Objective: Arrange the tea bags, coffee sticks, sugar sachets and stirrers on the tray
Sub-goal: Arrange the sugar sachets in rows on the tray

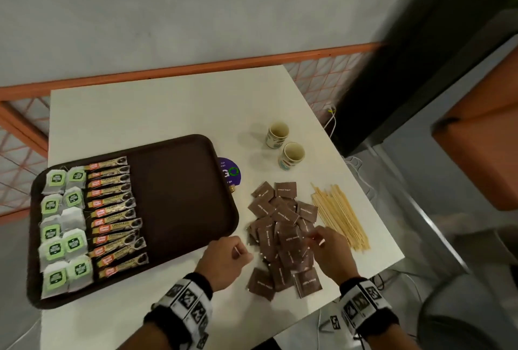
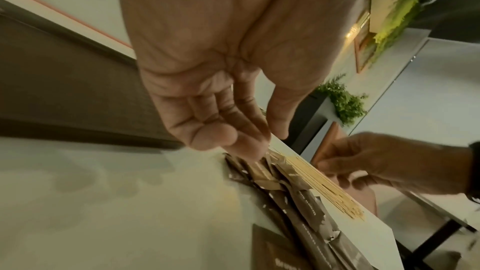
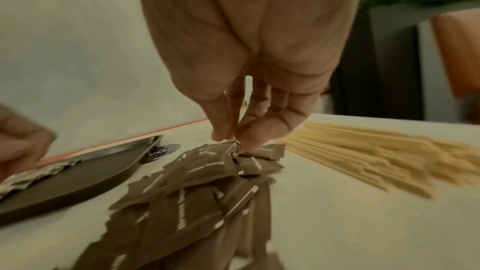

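Note:
A brown tray (image 1: 182, 195) lies at the left of the white table (image 1: 168, 108). Two columns of green-labelled tea bags (image 1: 63, 226) and a column of coffee sticks (image 1: 115, 215) fill its left half; its right half is bare. To its right lies a loose pile of brown sugar sachets (image 1: 283, 237) (image 3: 197, 182), then a bundle of wooden stirrers (image 1: 339, 215) (image 3: 376, 157). My right hand (image 1: 316, 239) (image 3: 233, 141) pinches the edge of a sachet on top of the pile. My left hand (image 1: 244, 254) (image 2: 262, 143) hovers between tray and pile, fingers loosely curled, holding nothing.
Two paper cups (image 1: 277, 133) (image 1: 291, 154) stand behind the sachets. A purple round disc (image 1: 231, 171) peeks out from under the tray's right rim. The stirrers lie close to the table's right edge. An orange seat (image 1: 482, 139) stands off to the right.

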